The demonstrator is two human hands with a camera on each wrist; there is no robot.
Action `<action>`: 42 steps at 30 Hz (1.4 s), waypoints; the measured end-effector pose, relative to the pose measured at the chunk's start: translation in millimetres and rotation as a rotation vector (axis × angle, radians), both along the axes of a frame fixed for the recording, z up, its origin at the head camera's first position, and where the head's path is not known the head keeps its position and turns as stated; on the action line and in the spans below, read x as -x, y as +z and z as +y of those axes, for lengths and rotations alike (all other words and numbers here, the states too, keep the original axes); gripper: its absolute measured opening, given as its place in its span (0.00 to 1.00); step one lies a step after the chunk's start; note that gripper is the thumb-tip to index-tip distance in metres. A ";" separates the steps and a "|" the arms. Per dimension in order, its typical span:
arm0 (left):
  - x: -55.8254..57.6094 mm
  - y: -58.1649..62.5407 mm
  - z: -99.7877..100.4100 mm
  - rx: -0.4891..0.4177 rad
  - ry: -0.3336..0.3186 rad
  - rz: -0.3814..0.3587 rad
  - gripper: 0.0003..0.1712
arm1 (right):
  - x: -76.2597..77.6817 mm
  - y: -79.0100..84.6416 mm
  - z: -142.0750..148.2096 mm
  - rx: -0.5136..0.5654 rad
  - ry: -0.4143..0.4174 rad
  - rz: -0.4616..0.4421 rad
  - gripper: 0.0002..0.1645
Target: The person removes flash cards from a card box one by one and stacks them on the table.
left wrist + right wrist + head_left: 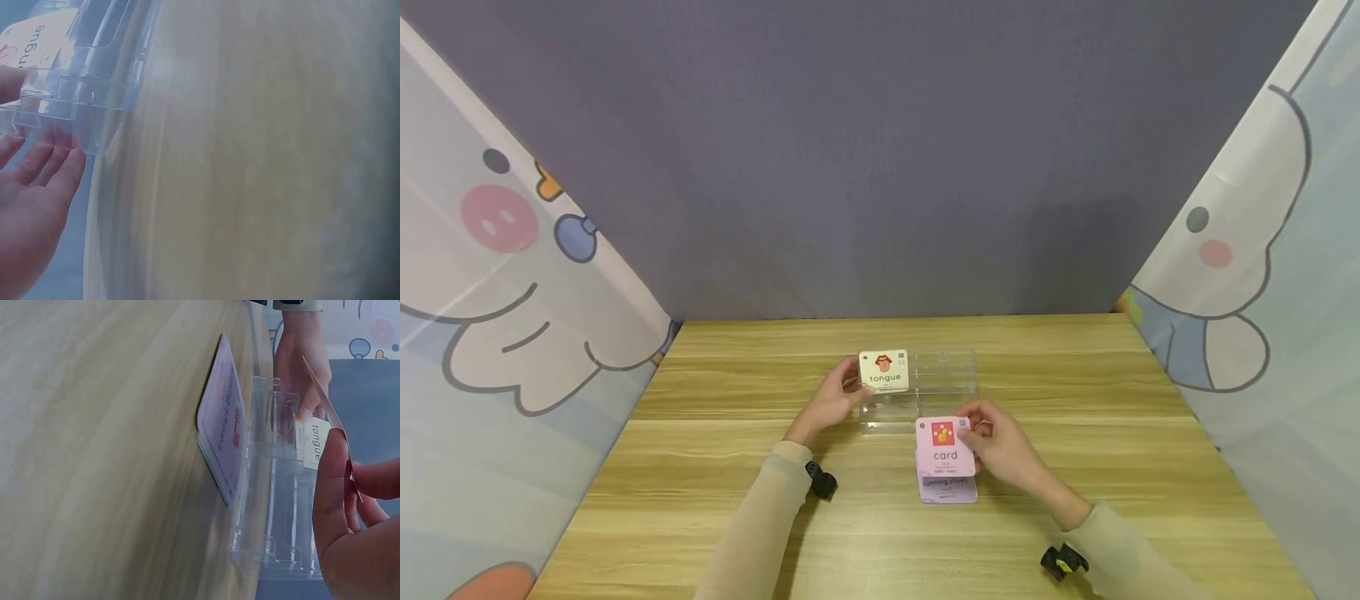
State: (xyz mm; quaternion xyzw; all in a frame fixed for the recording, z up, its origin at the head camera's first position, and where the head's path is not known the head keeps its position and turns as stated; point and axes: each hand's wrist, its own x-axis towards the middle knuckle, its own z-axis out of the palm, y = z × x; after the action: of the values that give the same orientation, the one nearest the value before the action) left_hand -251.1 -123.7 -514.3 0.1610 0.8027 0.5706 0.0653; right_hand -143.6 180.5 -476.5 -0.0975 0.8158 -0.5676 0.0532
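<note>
My left hand (pixel 830 402) grips the left side of a clear plastic card rack (pixel 947 379), thumb over its front and fingers beneath in the left wrist view. A cream "tongue" flashcard (pixel 884 379) sits in the rack's upper left compartment, close by that thumb. Between thumb and fingers, my right hand (pixel 1006 446) pinches the right edge of a pink "card" flashcard (pixel 945 463), raised in front of the rack. Below it lies a purple "running shoes" flashcard (pixel 950 492) on top of a thin stack, partly hidden in the head view.
The wooden table (pixel 737 358) meets a grey-purple partition (pixel 880 167) at the back. Cartoon-printed curtains (pixel 460 350) border both sides. A black wrist device (pixel 822 481) is on the left sleeve and another (pixel 1063 562) on the right.
</note>
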 end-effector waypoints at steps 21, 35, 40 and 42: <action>-0.9 2.1 -0.1 -0.006 0.011 -0.010 0.36 | -1.2 -18.1 -3.2 -0.084 -0.001 -0.018 0.13; -0.3 0.1 0.1 -0.009 0.006 -0.001 0.35 | -3.6 -19.7 -5.8 -0.110 -0.004 -0.037 0.13; -1.1 0.9 0.4 -0.005 0.012 -0.004 0.35 | -4.6 -20.6 -7.5 -0.124 -0.004 -0.031 0.14; -1.4 1.3 0.6 -0.003 0.011 -0.004 0.35 | -5.2 -21.5 -8.1 -0.134 -0.006 -0.026 0.14</action>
State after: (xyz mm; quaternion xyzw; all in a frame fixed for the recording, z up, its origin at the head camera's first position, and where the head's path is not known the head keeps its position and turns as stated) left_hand -249.7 -123.1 -513.0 0.1558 0.8024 0.5726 0.0634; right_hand -138.4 172.3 -498.0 -0.0840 0.8515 -0.5130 0.0686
